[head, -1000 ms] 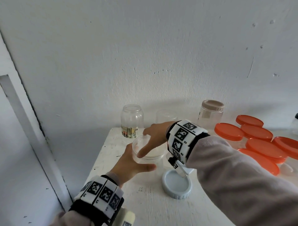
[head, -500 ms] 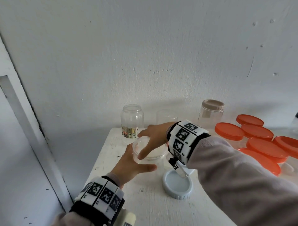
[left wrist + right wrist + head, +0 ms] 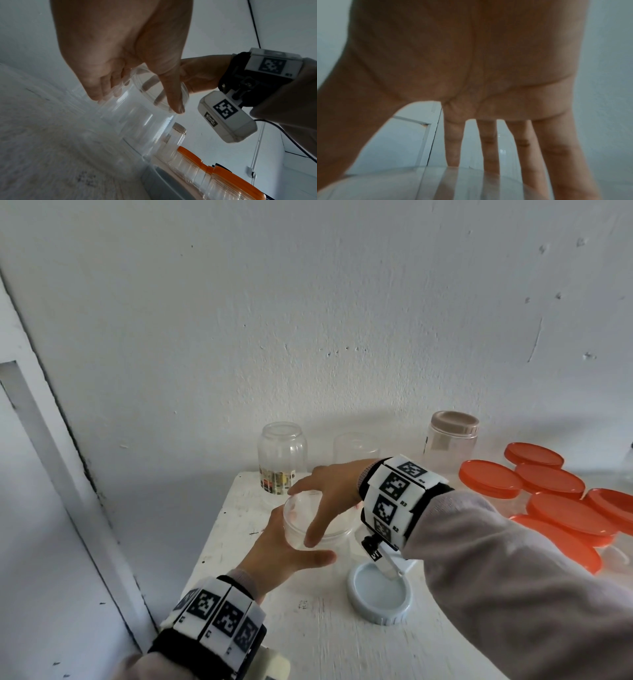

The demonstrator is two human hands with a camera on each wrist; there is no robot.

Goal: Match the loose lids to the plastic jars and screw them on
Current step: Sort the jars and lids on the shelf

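A clear plastic jar (image 3: pixel 337 537) stands on the white table (image 3: pixel 325 645) near its left edge. My left hand (image 3: pixel 281 556) holds the jar's side, thumb across the front and fingers curled round the far side. A clear lid (image 3: pixel 301 510) sits on the jar's mouth. From above, my right hand (image 3: pixel 330 496) grips this lid, thumb on the near rim and fingers spread over the far rim. The left wrist view shows the jar (image 3: pixel 137 121) in that grasp, with the lid (image 3: pixel 185 94) above. In the right wrist view the lid (image 3: pixel 436 182) lies below my fingers.
A pale blue lid (image 3: pixel 380 594) lies upside down right of the jar. Against the wall stand an open labelled jar (image 3: pixel 282 457), an open clear jar (image 3: pixel 356 446) and a jar with a beige lid (image 3: pixel 452 436). Several orange-lidded jars (image 3: pixel 548 484) crowd the right side.
My right hand has turned on the lid: the fingers swung left and the thumb came round toward me. The left hand and the jar stayed in place.
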